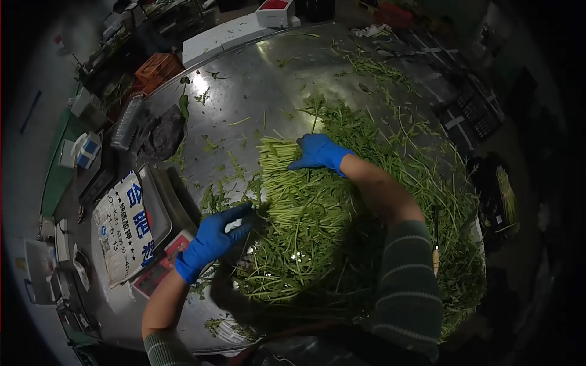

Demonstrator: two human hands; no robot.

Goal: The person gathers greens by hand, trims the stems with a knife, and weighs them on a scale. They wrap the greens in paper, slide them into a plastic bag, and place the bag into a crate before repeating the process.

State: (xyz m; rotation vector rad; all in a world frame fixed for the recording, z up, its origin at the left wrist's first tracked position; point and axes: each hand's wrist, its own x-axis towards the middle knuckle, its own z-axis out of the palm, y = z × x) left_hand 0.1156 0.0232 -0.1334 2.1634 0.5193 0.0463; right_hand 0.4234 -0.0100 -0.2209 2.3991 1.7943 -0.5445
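Seen from above, looking down over a person's own two arms in dark sleeves with pale green stripes. Both hands wear blue gloves.

Nearest, the left hand (213, 238) sits at the near left edge of a bundle of green stems (293, 213). Its fingers are curled and pressed against the side of the bundle, with the thumb and fingertips closing on a few stems at the edge. The bundle lies in the middle of the scene on a round metal table (256, 79), its pale cut ends lined up and pointing to the far side.

Just left of the left hand stands a weighing scale (155, 213) with a flat metal pan. A white printed bag (125, 229) with blue characters lies on it, and a red panel shows at its near edge.

A little farther, the right hand (318, 152) lies flat on the far end of the bundle, fingers held together and pressing down on the cut ends, not wrapped around anything.

To the right of the bundle spreads a large loose heap of leafy greens (415, 158), reaching across the right side of the table. A knife with a wooden handle (436, 256) lies near the right sleeve, at the heap's near right edge.

Farther left, a dark crumpled cloth (162, 134) rests on the table. Scattered stems and leaves dot the bare metal beyond.

At the far left, past the table edge, sits an orange crate (157, 70). At the far edge a white box with a red top (274, 11) is visible.
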